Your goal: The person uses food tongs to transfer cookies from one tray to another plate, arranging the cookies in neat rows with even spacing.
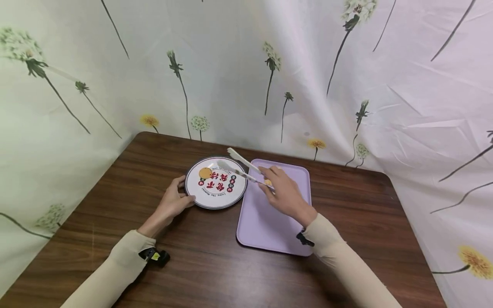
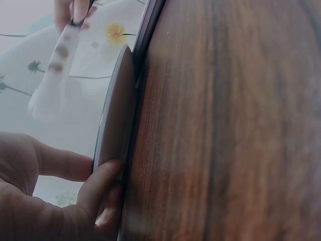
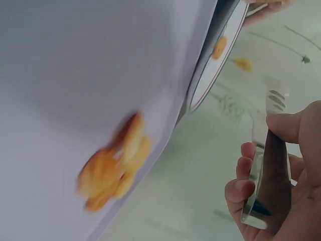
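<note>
A round white plate [image 1: 215, 201] with red characters carries one round orange-yellow piece [image 1: 205, 173] near its left side. My left hand [image 1: 173, 203] grips the plate's left rim; in the left wrist view, thumb and fingers of the left hand [image 2: 60, 186] pinch its edge. My right hand [image 1: 285, 192] holds metal tongs [image 1: 240, 160] with pale tips, which hang over the plate's right part with nothing between them. Several golden pieces [image 3: 108, 175] lie together on the purple tray [image 3: 60, 100]; from the head they are mostly hidden under my right hand [image 3: 296, 165].
The purple tray [image 1: 262, 222] stands right beside the plate on the brown wooden table [image 1: 192, 265]. Behind the table hangs a pale cloth [image 1: 231, 85] printed with dandelions. Dark straps circle both wrists.
</note>
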